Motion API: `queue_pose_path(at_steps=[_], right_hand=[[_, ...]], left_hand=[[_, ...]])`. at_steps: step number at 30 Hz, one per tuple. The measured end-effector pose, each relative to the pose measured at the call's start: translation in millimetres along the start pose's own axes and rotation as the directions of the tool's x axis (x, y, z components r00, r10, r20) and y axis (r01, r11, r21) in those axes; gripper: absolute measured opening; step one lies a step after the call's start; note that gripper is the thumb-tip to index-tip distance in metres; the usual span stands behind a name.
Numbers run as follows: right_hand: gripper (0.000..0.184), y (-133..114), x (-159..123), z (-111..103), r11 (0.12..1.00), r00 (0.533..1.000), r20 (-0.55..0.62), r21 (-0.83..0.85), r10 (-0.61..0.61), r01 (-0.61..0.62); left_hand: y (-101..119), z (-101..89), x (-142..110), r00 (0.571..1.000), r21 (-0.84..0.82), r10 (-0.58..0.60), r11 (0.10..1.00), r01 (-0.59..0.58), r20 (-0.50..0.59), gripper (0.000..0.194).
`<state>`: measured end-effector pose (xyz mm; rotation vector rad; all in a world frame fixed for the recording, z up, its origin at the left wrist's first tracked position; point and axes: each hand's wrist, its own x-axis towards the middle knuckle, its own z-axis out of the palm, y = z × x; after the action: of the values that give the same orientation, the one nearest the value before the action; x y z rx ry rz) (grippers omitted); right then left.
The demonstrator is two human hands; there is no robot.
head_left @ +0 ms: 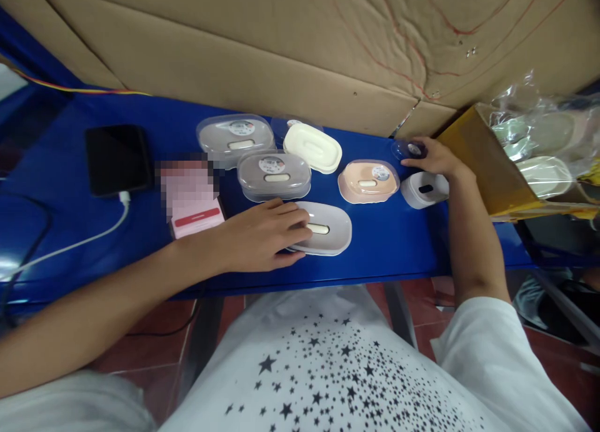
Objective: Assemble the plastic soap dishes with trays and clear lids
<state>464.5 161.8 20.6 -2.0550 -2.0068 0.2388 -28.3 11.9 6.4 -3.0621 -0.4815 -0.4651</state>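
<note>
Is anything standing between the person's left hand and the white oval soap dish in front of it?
Nothing visible stands in the way: the left hand is already on the white oval soap dish, with its fingers lying over the dish's left end.

The single view came from a camera worn on the person's head, looking forward and down past a white star-print shirt [319, 369] along the bottom of the frame. It faced across a blue table [389, 251] from close above, with the left hand [260, 235] left of centre and the right hand [435, 158] right of centre. A cardboard sheet [225, 50] filled the top of the frame.
</note>
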Motion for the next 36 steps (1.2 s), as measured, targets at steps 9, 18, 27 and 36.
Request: queue_pose_path(at_steps=[9,18,27,36], right_hand=[[0.065,-65,-73,-11,0.906,0.893,-0.341,0.199,-0.293,0.373],[0.086,-167,-211,52,0.769,0.783,-0.109,0.148,-0.613,0.622],[0.086,-186,-199,57,0.711,0.71,-0.031,-0.023,-0.704,0.703],[0.085,-178,-192,64,0.694,0.694,-0.057,0.02,-0.718,0.72]], left_hand=[[-2,3.4,1,0.996,-0.066,-0.019,0.998,0.013,-0.083,0.044],[-12,3.5,-5,0.979,-0.242,-0.168,0.961,0.136,-0.117,0.086],[-11,14.2,-3,0.974,-0.296,-0.213,0.937,0.183,-0.074,0.092],[-13,17.9,-2,0.972,-0.357,-0.233,0.908,0.218,0.0,0.096]])
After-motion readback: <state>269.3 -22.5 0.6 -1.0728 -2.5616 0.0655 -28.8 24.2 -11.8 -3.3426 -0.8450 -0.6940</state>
